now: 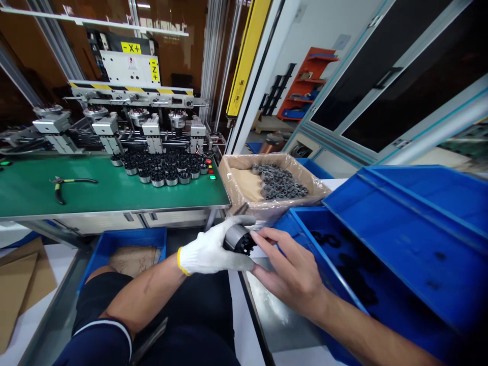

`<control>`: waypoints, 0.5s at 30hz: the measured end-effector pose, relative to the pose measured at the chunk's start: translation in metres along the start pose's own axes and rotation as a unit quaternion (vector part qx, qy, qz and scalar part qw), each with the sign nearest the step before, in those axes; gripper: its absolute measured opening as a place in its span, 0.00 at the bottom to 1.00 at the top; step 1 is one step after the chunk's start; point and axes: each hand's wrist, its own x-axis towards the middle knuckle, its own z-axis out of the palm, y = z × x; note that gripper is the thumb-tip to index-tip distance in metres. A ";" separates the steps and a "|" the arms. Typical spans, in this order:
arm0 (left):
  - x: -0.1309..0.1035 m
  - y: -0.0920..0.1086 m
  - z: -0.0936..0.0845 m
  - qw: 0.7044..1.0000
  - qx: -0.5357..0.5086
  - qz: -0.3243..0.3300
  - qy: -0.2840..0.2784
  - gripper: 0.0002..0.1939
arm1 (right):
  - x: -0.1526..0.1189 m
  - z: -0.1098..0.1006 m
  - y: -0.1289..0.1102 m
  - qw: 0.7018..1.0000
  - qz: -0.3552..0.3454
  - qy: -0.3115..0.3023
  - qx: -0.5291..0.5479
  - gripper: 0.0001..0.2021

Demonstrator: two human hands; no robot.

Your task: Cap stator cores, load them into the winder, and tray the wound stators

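Observation:
In my left hand point(217, 249), which wears a white glove with a yellow cuff, is a motor stator core point(237, 237), a grey metal ring with a black plastic toothed end facing right. Fingers and thumb are wrapped round its metal side. My bare right hand point(292, 267) grips the black end, index finger on its upper edge and thumb near its lower edge. Its other fingers are partly hidden behind the index finger. More stator cores with black ends point(163, 168) stand grouped on the green bench top point(114, 195).
Pliers point(70, 185) lie on the bench, in front of a machine with several clamps point(152, 132). A plastic-lined carton point(244, 183) holds grey metal rings. Right of me, a blue bin point(305, 229) holds black parts, with another blue bin point(412, 223) tilted over it.

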 end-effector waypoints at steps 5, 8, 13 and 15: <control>0.003 -0.007 0.004 1.000 -0.007 0.010 0.004 0.36 | 0.003 0.005 0.006 1.000 -0.025 0.010 0.002 0.17; 0.004 -0.017 0.003 1.000 -0.010 -0.013 0.001 0.40 | 0.007 0.007 0.007 1.000 -0.026 0.016 0.004 0.16; 0.014 -0.040 0.002 0.996 -0.085 0.021 0.010 0.37 | -0.002 0.021 0.022 0.999 -0.012 0.035 -0.018 0.15; 0.020 -0.043 -0.004 0.999 -0.008 0.032 0.015 0.37 | -0.013 0.039 0.034 0.996 -0.021 0.072 -0.038 0.16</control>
